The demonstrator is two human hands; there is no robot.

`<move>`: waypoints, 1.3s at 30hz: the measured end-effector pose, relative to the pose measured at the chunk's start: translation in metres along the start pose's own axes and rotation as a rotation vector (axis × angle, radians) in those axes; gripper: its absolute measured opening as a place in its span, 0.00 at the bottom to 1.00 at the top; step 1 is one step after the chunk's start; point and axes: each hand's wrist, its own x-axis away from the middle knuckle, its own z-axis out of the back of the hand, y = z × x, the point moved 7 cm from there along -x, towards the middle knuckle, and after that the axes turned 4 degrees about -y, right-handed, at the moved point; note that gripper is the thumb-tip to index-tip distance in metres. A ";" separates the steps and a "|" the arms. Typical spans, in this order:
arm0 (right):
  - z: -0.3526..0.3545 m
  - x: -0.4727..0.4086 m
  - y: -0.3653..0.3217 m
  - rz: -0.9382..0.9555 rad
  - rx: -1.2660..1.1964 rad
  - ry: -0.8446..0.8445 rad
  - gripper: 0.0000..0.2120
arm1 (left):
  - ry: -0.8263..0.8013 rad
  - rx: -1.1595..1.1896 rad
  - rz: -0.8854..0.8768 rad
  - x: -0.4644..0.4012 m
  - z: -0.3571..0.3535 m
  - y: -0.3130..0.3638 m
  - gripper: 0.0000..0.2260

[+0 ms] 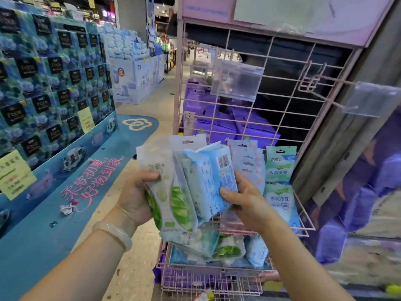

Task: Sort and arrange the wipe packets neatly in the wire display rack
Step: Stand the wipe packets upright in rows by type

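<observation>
Blue packet (209,181), barcode side toward the camera, is pinched by the right hand (245,198): thumb on its lower front face, fingers wrapped along its right edge. Left hand (135,196) is closed around a fanned bundle of white-and-green packets (167,192), thumb across the front, fingers hidden behind. Blue packet sits against the right side of that bundle, so both hands meet on one stack held upright. Pale bangle (115,234) on the left wrist. Just behind and right of the right hand: pink wire display rack (256,101), with a row of pink-white packets (249,161) and two green-and-blue packets (281,181) standing in its upper basket, green-blue ones furthest right. Directly below the hands, a lower basket (208,270) holds a loose heap of packets (219,248), white-green and light blue, lying tilted at mixed angles. Above the hands, rack grid carries two clear plastic label holders (237,80) on hooks, one up and centre, the other far right. Behind the grid, purple boxes (217,124) are stacked. Left of the left hand: blue floor display base (65,192) with pink lettering, and above it a wall of blue tissue packs (50,72) with black labels; yellow price tags stuck on it, text not readable.
</observation>
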 end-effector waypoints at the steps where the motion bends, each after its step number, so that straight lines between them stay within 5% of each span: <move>1: 0.003 0.001 0.001 -0.009 -0.002 0.014 0.22 | -0.012 -0.003 0.013 -0.002 -0.001 -0.004 0.26; 6: 0.015 0.009 0.011 -0.052 -0.109 0.070 0.25 | -0.004 -0.042 0.147 -0.016 -0.011 -0.020 0.24; 11: 0.034 0.022 -0.016 0.052 -0.224 0.095 0.38 | 0.197 -0.162 0.022 -0.032 -0.005 -0.011 0.14; 15: 0.076 0.043 -0.045 0.164 -0.076 0.249 0.28 | 0.343 -0.378 -0.211 -0.049 -0.001 0.013 0.26; 18: 0.115 0.062 -0.039 0.162 -0.049 0.402 0.24 | 0.378 -0.388 -0.214 -0.060 0.003 0.009 0.38; 22: 0.149 0.083 -0.021 0.103 0.070 0.489 0.24 | 0.425 -0.667 -0.026 -0.061 0.020 -0.015 0.19; 26: 0.172 0.094 -0.012 0.044 0.245 0.521 0.26 | 0.309 -1.016 0.045 -0.064 0.016 -0.014 0.17; 31: 0.191 0.096 -0.033 0.050 0.322 0.514 0.24 | 0.235 -1.240 -0.113 -0.061 -0.004 -0.008 0.38; 35: 0.201 0.095 -0.042 -0.119 0.536 0.423 0.27 | 0.290 -1.792 0.108 -0.052 0.010 -0.021 0.66; 39: 0.180 0.069 -0.040 -0.302 0.924 0.217 0.27 | 0.240 -2.065 0.220 -0.048 0.018 -0.036 0.68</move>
